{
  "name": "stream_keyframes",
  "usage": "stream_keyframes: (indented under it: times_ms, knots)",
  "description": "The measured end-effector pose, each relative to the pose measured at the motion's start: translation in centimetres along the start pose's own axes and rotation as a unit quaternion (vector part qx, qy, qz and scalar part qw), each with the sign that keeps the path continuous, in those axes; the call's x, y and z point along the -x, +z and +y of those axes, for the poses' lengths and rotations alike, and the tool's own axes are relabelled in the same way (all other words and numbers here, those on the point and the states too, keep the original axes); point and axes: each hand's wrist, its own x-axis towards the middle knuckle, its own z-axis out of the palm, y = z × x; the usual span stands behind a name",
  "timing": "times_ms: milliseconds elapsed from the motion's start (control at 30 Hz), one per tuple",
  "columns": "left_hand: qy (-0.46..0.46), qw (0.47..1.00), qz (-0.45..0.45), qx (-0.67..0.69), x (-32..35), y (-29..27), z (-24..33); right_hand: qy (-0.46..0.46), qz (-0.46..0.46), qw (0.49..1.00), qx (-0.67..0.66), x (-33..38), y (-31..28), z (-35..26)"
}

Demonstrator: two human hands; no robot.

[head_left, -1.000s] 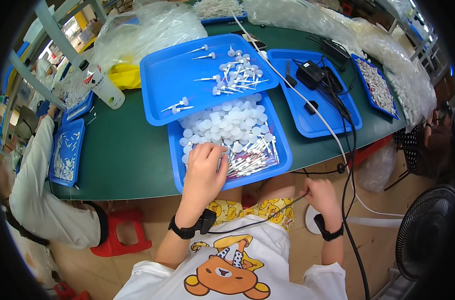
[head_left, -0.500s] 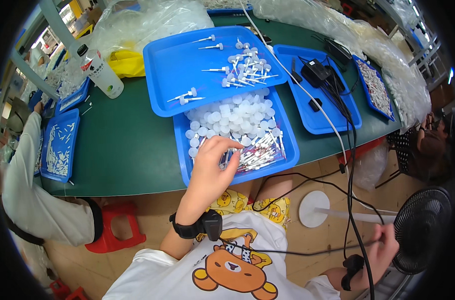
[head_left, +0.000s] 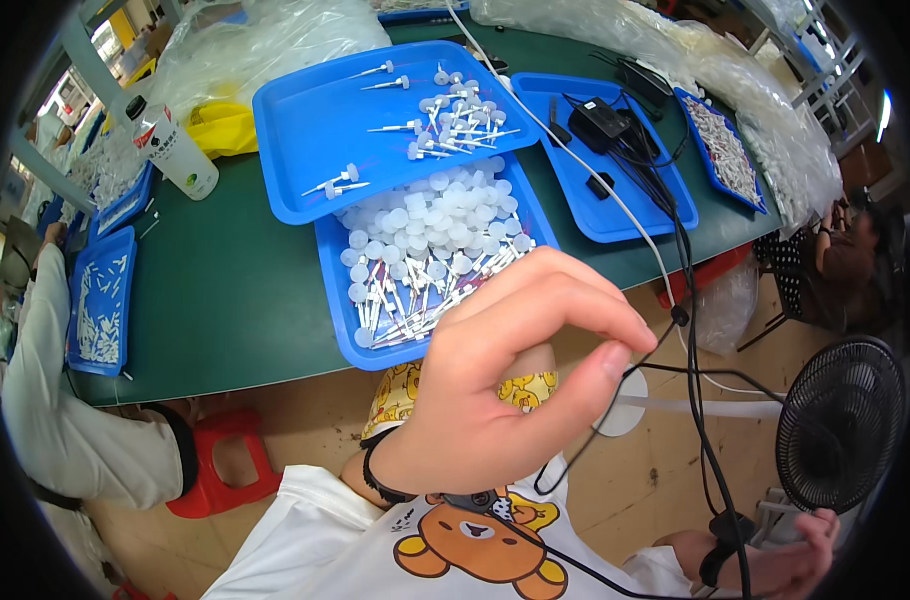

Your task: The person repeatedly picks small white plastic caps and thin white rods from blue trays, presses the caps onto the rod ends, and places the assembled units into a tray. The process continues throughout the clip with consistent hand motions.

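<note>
My left hand [head_left: 520, 370] is raised in front of the blue parts tray, thumb and forefinger brought together in a pinch around a thin black cable [head_left: 615, 392]. A dark band is on that wrist. Low at the right, my right hand [head_left: 803, 556] has loosely stretched fingers, slightly blurred, below the black fan [head_left: 841, 422]; a dark device sits on its wrist. Behind my left hand, the lower blue tray [head_left: 327, 262] holds translucent round caps [head_left: 425, 215] and thin white sticks [head_left: 385, 305]. A second blue tray [head_left: 325, 110] overlaps its far edge, with several capped sticks [head_left: 465, 120] on it.
Black adapters and cables [head_left: 600, 122] lie in a blue tray [head_left: 630, 225] at right; cables hang off the green table [head_left: 245, 290]. A bottle [head_left: 180, 158], clear plastic bags [head_left: 295, 50] and another person's sleeve [head_left: 50, 390] are left. A red stool [head_left: 220, 465] stands below.
My left hand has left the parts tray, moving right and nearer, and the black cable now runs up to its fingertips. My right hand has dropped lower right, its fingers loosened.
</note>
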Motion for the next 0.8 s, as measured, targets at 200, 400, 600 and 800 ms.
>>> stream_keyframes:
  times_ms: [200, 400, 600, 800]
  knots:
    - [0.009, 0.99, 0.037, -0.138, 1.4, -2.5, -1.3, 0.253, -0.761, 0.555, -0.221, 1.7, 0.9, -1.0]
    - [-0.076, 0.936, 0.011, -0.342, 3.6, -9.0, 2.3, 0.091, -0.703, 0.578, -0.404, 10.4, 10.1, -4.4]
    - [-0.166, 0.858, -0.107, -0.474, 5.6, -11.8, 2.3, 0.102, -0.548, 0.695, -0.454, 10.4, 19.6, -9.5]
    - [-0.198, 0.831, 0.001, -0.52, 6.9, -10.4, -3.5, 0.097, -0.493, 0.792, -0.346, 10.9, 26.5, -11.2]
